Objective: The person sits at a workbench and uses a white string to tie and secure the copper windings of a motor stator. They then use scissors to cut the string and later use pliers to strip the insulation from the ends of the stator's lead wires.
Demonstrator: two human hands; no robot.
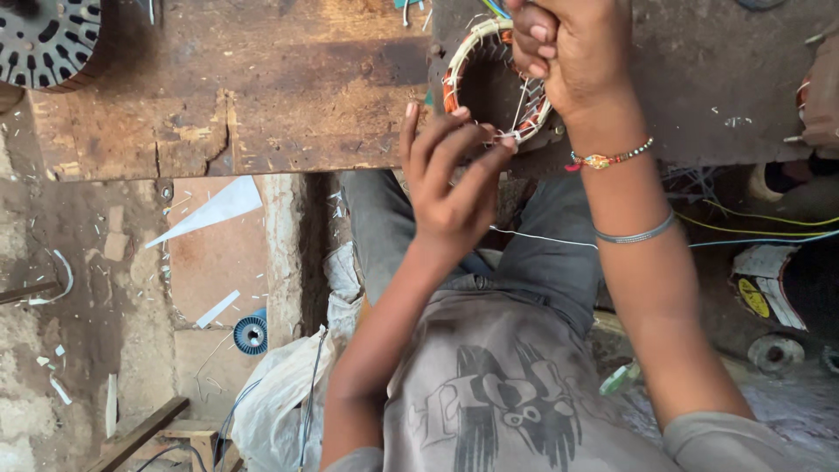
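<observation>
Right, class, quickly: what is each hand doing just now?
Left hand: fingers spread, fingertips pinching white thread at the wound coil ring.
Right hand: closed, gripping the ring's rim.

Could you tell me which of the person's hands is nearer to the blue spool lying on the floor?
Left. The left hand pinches at the lower edge of the wound coil ring, above and right of the blue spool; the right hand grips the ring's far side, farther away.

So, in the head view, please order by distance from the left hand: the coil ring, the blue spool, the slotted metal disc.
1. Coil ring: touching the left hand, on the bench.
2. Blue spool: lower left, on the floor.
3. Slotted metal disc: top left corner.
</observation>
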